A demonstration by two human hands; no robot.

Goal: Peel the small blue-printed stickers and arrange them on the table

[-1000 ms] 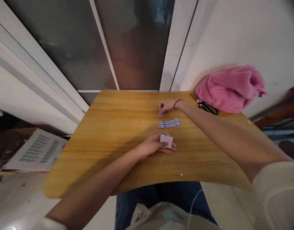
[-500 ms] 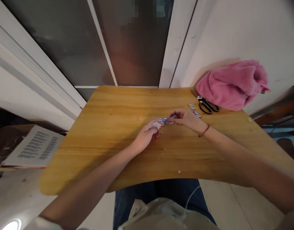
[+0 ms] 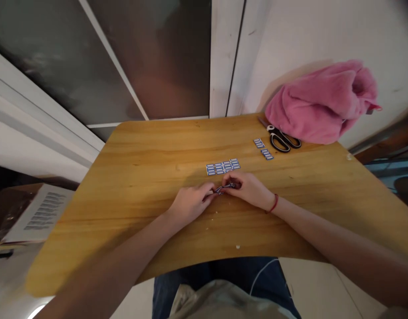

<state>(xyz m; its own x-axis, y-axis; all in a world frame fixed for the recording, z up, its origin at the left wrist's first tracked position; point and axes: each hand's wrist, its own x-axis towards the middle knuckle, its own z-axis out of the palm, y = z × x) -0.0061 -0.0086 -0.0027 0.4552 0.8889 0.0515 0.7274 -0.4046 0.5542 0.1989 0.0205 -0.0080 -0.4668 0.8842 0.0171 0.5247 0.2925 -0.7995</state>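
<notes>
Close together over the middle of the table, my left hand and my right hand both pinch a small flat piece with blue, white and dark print. Fingers cover much of it, so whether it is one piece or a small stack cannot be seen. Just beyond my fingers several blue-and-white printed pieces lie side by side in a row. Two similar pieces lie apart from them, further right near the scissors.
Black-handled scissors lie at the table's back right, against a pink plush cloth item. White crumbs dot the wooden table. Left of the table stands a cardboard box with a printed white side.
My right hand has come back from the row of pieces toward me and now meets my left hand at the held piece. The row is uncovered. The camera view has shifted.
</notes>
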